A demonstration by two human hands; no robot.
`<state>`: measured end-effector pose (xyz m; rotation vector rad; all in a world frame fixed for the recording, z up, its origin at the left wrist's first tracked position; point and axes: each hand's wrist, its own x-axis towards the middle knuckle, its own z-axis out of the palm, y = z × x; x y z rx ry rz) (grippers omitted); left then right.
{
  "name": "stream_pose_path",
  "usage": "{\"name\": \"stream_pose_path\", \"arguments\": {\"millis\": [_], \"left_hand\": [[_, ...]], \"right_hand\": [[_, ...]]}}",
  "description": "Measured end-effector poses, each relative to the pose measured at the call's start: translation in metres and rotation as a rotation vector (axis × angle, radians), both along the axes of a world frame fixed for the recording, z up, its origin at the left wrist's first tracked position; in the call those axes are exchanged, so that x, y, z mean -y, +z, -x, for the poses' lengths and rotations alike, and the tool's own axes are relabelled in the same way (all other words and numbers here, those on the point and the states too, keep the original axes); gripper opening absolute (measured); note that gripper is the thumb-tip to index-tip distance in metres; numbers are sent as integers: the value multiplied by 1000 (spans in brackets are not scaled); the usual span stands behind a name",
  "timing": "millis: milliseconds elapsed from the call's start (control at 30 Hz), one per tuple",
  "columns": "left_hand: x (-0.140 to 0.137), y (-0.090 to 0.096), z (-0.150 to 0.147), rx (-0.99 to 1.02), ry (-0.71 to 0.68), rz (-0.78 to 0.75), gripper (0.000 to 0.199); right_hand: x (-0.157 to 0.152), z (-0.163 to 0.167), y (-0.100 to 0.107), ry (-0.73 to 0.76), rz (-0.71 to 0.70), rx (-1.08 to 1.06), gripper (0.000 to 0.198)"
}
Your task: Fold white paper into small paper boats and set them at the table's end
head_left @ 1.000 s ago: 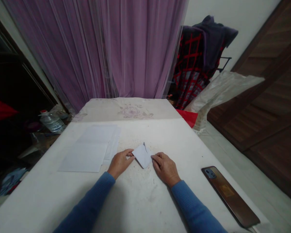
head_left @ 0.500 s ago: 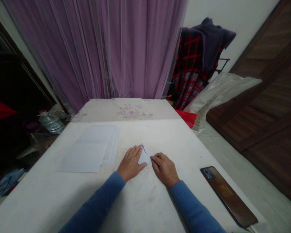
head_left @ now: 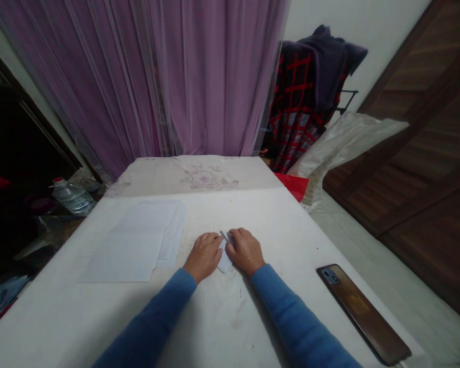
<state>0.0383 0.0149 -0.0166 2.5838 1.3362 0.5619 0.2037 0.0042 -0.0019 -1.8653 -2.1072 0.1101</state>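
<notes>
A small piece of folded white paper (head_left: 225,263) lies on the white table between my two hands, a pointed end toward me. My left hand (head_left: 203,257) is closed on its left side, fingers bent and thumb at the edge. On the opposite side my right hand (head_left: 247,251) grips the paper with curled fingers, its knuckles hiding part of it. The fingertips of both hands come near each other at the paper's far end, where a narrow dark line shows. The exact folds are too small to make out.
Several white sheets (head_left: 128,245) lie to the left on the table (head_left: 230,327). A brown phone (head_left: 364,312) rests near the right edge. Beyond the table are a purple curtain (head_left: 214,76), a plastic bottle (head_left: 72,197) and a pale plastic bag (head_left: 341,148).
My right hand has moved up and left onto the paper. My left hand, flat before, now has bent fingers. The paper shows a narrower shape pointing toward me.
</notes>
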Motion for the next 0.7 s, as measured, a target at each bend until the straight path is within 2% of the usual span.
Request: {"name": "stream_pose_path", "arguments": {"millis": [333,500,700], "left_hand": [[-6,2,-4,-78,17,11,41],[-5,-1,-4,-82,9,-12,39],[-5,-3,-3,-77,17,-4,44]], "right_hand": [[1,-4,-6,-30,-53,-114,18],[-1,1,-6,-9,-64,-51,16],[-11,3,-4,-125,6,-65,15]]}}
